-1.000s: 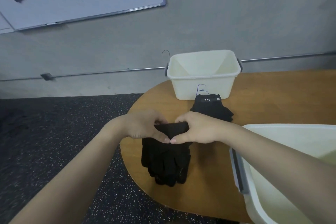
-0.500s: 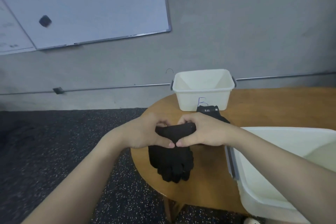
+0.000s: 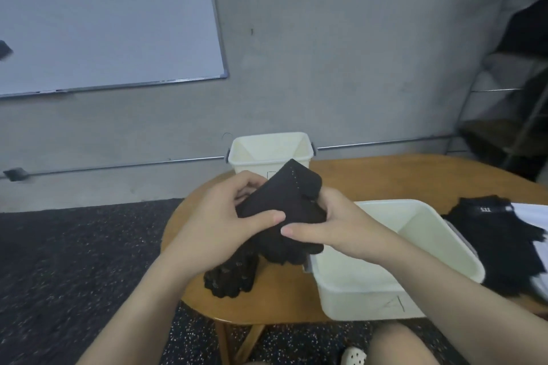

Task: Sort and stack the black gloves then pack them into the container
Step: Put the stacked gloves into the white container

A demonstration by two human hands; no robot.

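Both hands meet over the left part of the wooden tabletop (image 3: pixel 385 175), and I see them sharing one stack of black gloves (image 3: pixel 281 210). My left hand (image 3: pixel 225 216) curls round the stack's left side, thumb pressed across the front of the fabric. My right hand (image 3: pixel 329 225) grips the right side, its thumb lying along the lower edge and nearly tip to tip with the left thumb. The stack is lifted and tilted, cuff end up toward the far container (image 3: pixel 269 148), glove fingers hanging down over the tabletop near its left front edge. That far container, white and open, stands at the back edge of the tabletop, against the wall. A larger white near container (image 3: pixel 370 290) sits at the front edge, just right of the hanging glove fingers; whether they touch it I cannot tell. More black gloves (image 3: pixel 498 234) lie in a loose pile on the right, beyond the near container. A whiteboard (image 3: pixel 103 18) hangs on the wall.
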